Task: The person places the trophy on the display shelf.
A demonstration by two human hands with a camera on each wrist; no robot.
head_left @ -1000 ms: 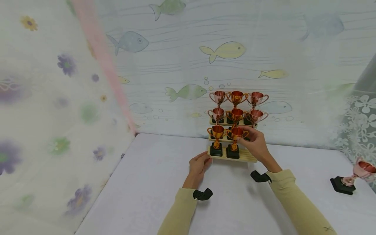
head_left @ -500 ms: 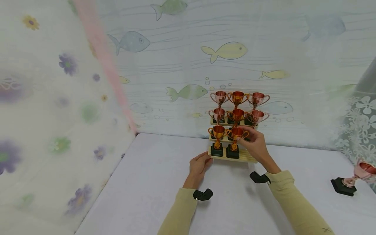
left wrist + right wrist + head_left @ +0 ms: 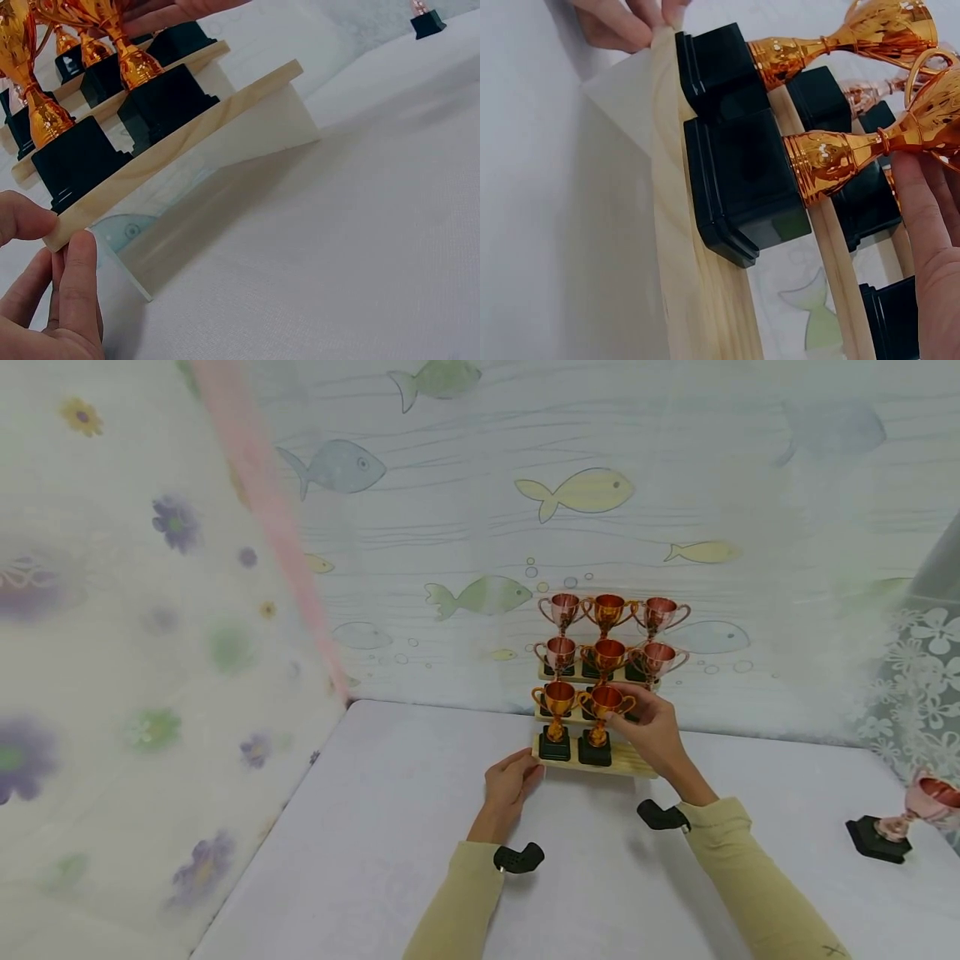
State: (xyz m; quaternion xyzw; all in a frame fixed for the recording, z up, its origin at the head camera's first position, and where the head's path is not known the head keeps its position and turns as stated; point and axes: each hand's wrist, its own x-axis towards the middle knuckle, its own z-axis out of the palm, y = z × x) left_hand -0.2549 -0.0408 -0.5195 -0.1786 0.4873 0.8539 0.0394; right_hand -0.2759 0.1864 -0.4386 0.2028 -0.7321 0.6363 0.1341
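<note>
A three-step wooden display stand point(image 3: 633, 762) holds rows of small trophies on black bases, in gold and rose-pink. My left hand point(image 3: 504, 793) pinches the left end of its lowest step, thumb on top and fingers beneath in the left wrist view. On that step, a gold trophy point(image 3: 558, 697) stands at the left. Beside it in the middle is another gold trophy point(image 3: 742, 172), upright with its base on the wood. My right hand point(image 3: 651, 731) holds this one by the cup, thumb in front and fingers behind. The step's right end is bare wood.
A rose-pink trophy point(image 3: 892, 818) is at the far right of the white-covered table point(image 3: 360, 843), by a lace-patterned curtain point(image 3: 930, 693). Behind the stand rises a fish-printed wall covering point(image 3: 450, 527). A flower-printed covering point(image 3: 112, 652) lines the left side.
The head view has drifted very slightly, shifting the scene a little to the right. Both hands keep their grips, and the trophies stay in place on the stand.
</note>
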